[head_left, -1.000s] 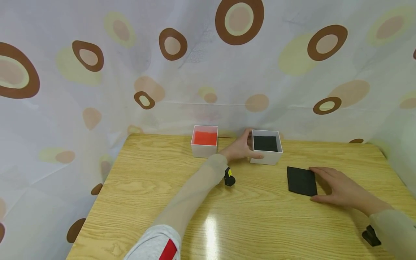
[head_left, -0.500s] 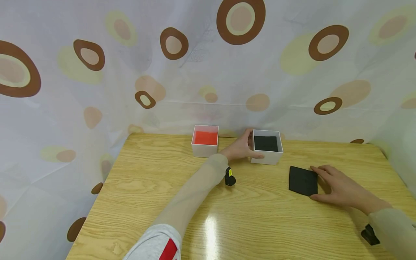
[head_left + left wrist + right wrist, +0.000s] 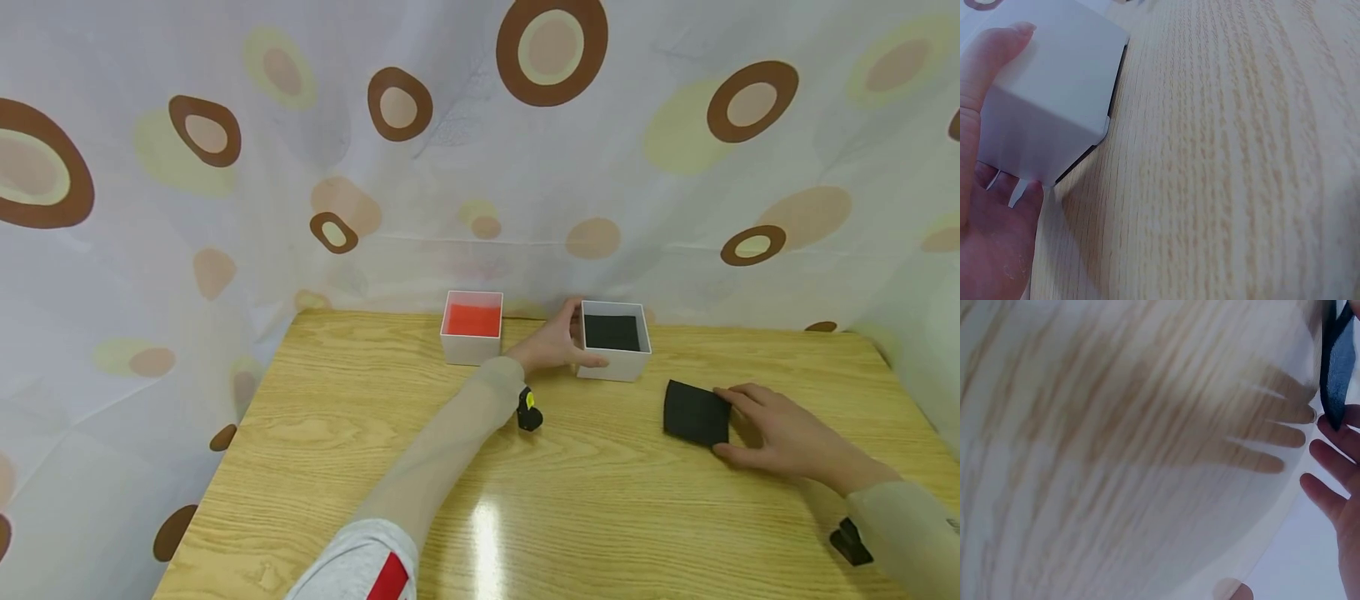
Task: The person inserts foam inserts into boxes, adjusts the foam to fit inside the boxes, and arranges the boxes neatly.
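In the head view my left hand (image 3: 553, 342) grips a white box (image 3: 628, 364) from its left side, the thumb lying along the front wall. A black cloth (image 3: 611, 332) lies inside that box. The left wrist view shows the thumb on one wall of the white box (image 3: 1063, 62) and the fingers around its corner. My right hand (image 3: 783, 433) pinches a folded black cloth square (image 3: 695, 413) by its right edge, fingers at the far corner and thumb at the near one. In the right wrist view the cloth (image 3: 1338, 378) appears dark, above the tabletop, with fingertips beside it.
A second white box (image 3: 470, 349) holding red cloth (image 3: 474, 320) stands left of my left hand, near the table's back edge. The wooden table (image 3: 360, 425) meets a patterned curtain (image 3: 420, 192) at the back. Each wrist wears a small black device (image 3: 529, 410).
The right hand has shifted slightly up and left in the head view, and the black cloth square's near edge has risen with it. The left hand keeps holding the box.
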The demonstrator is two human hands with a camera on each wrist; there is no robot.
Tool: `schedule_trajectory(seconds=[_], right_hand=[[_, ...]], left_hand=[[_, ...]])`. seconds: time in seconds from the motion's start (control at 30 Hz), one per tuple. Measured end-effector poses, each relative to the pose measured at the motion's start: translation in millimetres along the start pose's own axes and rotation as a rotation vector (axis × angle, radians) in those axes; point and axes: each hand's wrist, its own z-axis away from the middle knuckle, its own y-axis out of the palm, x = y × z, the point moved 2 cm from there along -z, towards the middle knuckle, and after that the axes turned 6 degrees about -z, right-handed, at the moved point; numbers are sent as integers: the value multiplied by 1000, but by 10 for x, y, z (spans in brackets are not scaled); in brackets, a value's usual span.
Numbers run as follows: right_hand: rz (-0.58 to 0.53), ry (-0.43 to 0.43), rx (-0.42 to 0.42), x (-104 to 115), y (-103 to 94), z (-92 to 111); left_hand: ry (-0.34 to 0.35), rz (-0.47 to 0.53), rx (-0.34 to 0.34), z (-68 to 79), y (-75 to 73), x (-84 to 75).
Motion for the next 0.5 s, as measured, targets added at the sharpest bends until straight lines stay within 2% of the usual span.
schedule_trajectory(seconds=[0.13, 0.3, 0.5], right_hand=[[17, 9, -5, 10, -29, 3], [2, 11, -68, 3, -89, 11], [6, 6, -121, 8, -264, -55]], left_hand=[[3, 18, 0, -4, 2, 7], [-3, 28, 0, -14, 7, 20], [-2, 12, -2, -22, 5, 28]])
